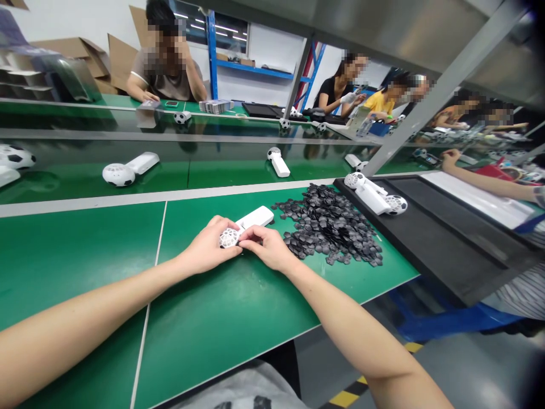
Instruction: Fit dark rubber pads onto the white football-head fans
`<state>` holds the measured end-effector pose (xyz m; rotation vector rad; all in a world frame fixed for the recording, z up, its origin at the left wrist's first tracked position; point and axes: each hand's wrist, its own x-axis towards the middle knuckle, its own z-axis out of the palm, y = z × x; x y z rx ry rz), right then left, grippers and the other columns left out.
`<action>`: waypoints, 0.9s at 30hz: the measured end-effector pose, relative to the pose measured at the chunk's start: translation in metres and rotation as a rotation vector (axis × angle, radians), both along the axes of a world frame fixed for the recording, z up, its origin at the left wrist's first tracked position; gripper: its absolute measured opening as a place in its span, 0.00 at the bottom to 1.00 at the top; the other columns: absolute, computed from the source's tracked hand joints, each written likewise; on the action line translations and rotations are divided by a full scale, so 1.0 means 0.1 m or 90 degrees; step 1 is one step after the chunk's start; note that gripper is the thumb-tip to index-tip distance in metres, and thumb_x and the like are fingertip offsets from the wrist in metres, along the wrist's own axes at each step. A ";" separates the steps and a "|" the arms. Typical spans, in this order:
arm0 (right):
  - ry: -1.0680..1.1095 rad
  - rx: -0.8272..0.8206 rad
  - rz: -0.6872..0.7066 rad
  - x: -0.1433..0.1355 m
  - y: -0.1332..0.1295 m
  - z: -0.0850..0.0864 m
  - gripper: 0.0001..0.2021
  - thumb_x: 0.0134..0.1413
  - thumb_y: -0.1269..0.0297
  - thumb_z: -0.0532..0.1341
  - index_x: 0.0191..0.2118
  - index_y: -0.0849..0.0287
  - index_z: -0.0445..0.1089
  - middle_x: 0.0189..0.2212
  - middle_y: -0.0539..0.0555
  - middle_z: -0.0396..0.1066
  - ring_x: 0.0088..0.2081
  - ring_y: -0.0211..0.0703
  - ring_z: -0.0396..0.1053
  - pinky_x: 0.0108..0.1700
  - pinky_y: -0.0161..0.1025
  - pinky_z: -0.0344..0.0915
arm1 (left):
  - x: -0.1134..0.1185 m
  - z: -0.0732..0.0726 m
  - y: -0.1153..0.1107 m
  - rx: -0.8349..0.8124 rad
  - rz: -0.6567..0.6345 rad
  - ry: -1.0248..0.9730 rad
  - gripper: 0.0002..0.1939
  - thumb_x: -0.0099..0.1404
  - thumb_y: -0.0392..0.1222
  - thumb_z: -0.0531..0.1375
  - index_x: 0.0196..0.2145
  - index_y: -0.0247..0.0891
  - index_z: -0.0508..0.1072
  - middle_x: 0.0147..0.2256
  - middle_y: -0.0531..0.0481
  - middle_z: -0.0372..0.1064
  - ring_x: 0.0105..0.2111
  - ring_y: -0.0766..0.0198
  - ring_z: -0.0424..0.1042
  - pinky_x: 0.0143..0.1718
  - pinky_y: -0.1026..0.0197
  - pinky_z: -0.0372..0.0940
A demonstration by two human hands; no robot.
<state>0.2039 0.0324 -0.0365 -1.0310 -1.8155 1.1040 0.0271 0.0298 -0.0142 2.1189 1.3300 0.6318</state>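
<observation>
A white handheld fan (256, 217) with a round, football-patterned head (229, 238) lies on the green worktable (204, 318), its handle pointing to the back right. My left hand (208, 245) is closed round the left side of the head. At the head's right edge my right hand (268, 245) pinches with thumb and forefinger; a small dark bit shows at the fingertips, probably one of the black pentagon pieces, though mostly hidden. Just right of that hand spreads a heap of black pentagon pieces (336, 227).
On the right, a black tray (447, 227) holds white fans (374, 196). Beyond the table edge, a green conveyor belt (213, 165) carries more fans (119, 174). A grey metal post (438, 85) slants across the right. Co-workers sit opposite; another person's arm (489, 176) reaches in at right.
</observation>
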 end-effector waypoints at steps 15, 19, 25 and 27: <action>-0.124 -0.007 -0.089 0.01 0.05 -0.04 0.14 0.43 0.52 0.63 0.26 0.59 0.65 0.20 0.46 0.65 0.24 0.33 0.60 0.26 0.30 0.55 | -0.03 -0.01 0.01 -0.004 -0.021 -0.041 0.17 0.52 0.43 0.58 0.41 0.40 0.65 0.41 0.49 0.58 0.43 0.57 0.62 0.47 0.53 0.58; -0.111 -0.018 -0.094 -0.03 0.06 -0.05 0.14 0.41 0.54 0.64 0.24 0.60 0.65 0.19 0.46 0.64 0.23 0.33 0.60 0.25 0.30 0.55 | 0.05 -0.03 0.02 0.031 0.020 -0.059 0.15 0.49 0.39 0.59 0.37 0.40 0.67 0.38 0.50 0.59 0.40 0.57 0.63 0.44 0.54 0.60; -0.154 0.118 -0.208 0.16 0.14 0.05 0.12 0.52 0.56 0.55 0.27 0.60 0.66 0.23 0.51 0.65 0.27 0.38 0.62 0.30 0.34 0.60 | 0.00 -0.01 0.04 -0.035 0.061 -0.120 0.16 0.45 0.35 0.61 0.36 0.40 0.68 0.38 0.51 0.60 0.38 0.60 0.65 0.42 0.56 0.62; -0.275 0.197 -0.269 0.26 0.18 0.04 0.11 0.52 0.58 0.56 0.36 0.59 0.69 0.33 0.56 0.67 0.36 0.45 0.64 0.39 0.40 0.62 | -0.08 0.02 0.14 -0.018 0.087 -0.114 0.17 0.45 0.36 0.62 0.36 0.40 0.69 0.39 0.50 0.61 0.38 0.60 0.66 0.42 0.56 0.63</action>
